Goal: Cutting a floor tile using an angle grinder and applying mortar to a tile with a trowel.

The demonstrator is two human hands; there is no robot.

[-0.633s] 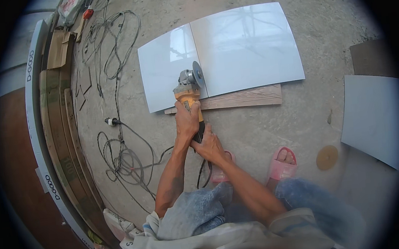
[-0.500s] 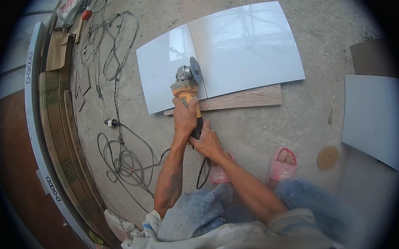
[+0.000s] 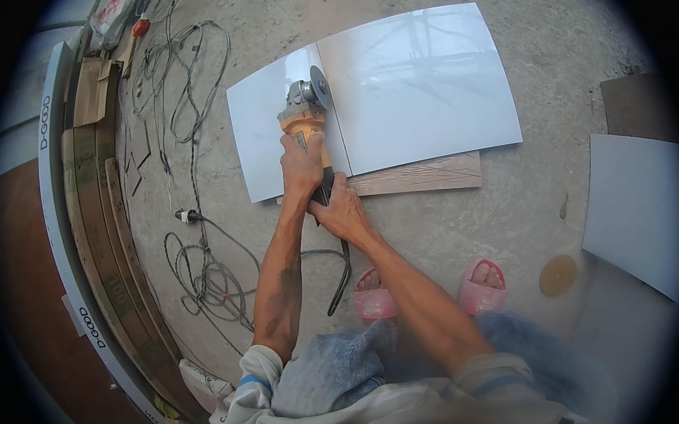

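Observation:
Both my hands are closed round a yellow and black angle grinder [image 3: 304, 123]. My left hand [image 3: 301, 165] wraps the yellow body just behind the metal gear head. Lower down, my right hand [image 3: 343, 212] grips the black rear handle. The upright cutting disc [image 3: 319, 88] sits at the dark cut line in a glossy white tile [image 3: 425, 81], near the line's far part. Whether the disc touches the tile I cannot tell. Beneath the tile's near edge lies a brownish board [image 3: 418, 176]. A black power cord [image 3: 344, 277] hangs from the handle.
Tangled cables [image 3: 207, 282] and a plug connector [image 3: 187, 216] lie on the concrete at left. Long cardboard boxes [image 3: 96, 235] line the left side. Another white tile [image 3: 641, 207] and a round tan disc [image 3: 558, 275] are at right. My feet wear pink sandals [image 3: 482, 286].
Both hands have pushed the grinder away from me along the tile, so the disc is farther up the line. More of the dark cut line shows behind it.

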